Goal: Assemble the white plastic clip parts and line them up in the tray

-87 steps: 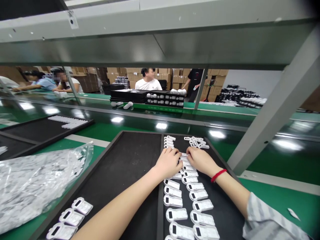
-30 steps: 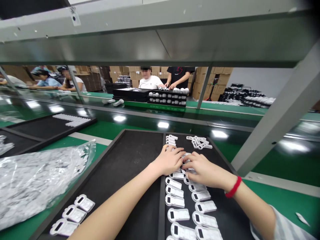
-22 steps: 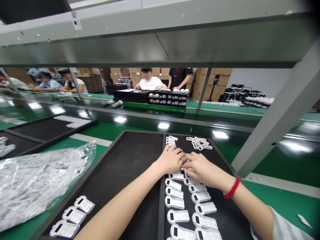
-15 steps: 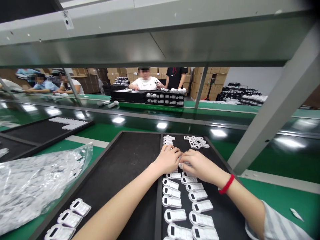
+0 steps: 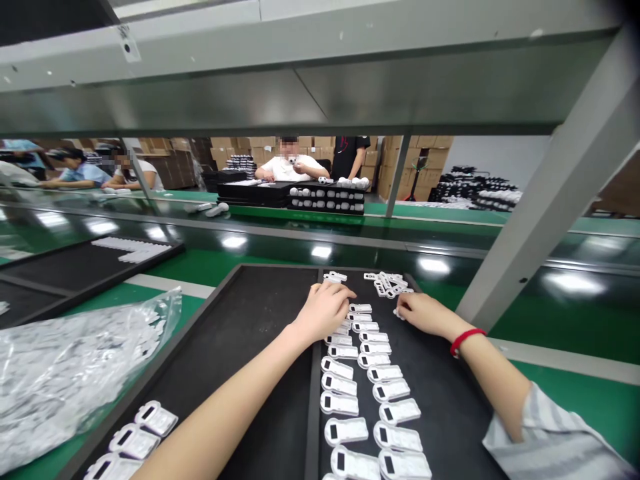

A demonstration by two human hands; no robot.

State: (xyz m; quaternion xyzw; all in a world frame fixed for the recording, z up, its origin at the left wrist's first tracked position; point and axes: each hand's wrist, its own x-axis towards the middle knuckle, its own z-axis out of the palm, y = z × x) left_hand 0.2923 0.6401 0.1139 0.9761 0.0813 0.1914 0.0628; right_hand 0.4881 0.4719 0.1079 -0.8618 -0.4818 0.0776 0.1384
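In the head view, your left hand (image 5: pixel 325 308) lies over the far part of the left column of white casings (image 5: pixel 339 403), fingers loosely bent; you hide what is under them, so I cannot tell whether they grip anything. Your right hand (image 5: pixel 423 313) has thumb and fingertips drawn together on a small white piece (image 5: pixel 399 313), mostly covered by the fingers. A red band (image 5: pixel 467 340) circles that wrist.

Between your two sets of fingers, and running from there toward you, is the right column of casings (image 5: pixel 399 437). Just beyond your right fingertips lies a loose pile of white parts (image 5: pixel 389 284), overlapping at odd angles. Both columns and the pile sit in the right compartment of the black tray (image 5: pixel 265 327); its divider (image 5: pixel 313 427) runs toward you from near your left fingers. Well toward you and left of those fingers, three more casings (image 5: pixel 156 419) lie in the left compartment, the nearest partly behind your forearm.

Left of the tray is a clear plastic bag (image 5: pixel 75 380) full of white pieces, with a second black tray (image 5: pixel 65 270) behind it. A slanted grey post (image 5: pixel 550 193) rises to the right of your right fingers, and a grey shelf (image 5: pixel 300 47) spans overhead. Far beyond your fingertips, a co-worker in white (image 5: pixel 285 168) sits behind stacked trays (image 5: pixel 325 202).
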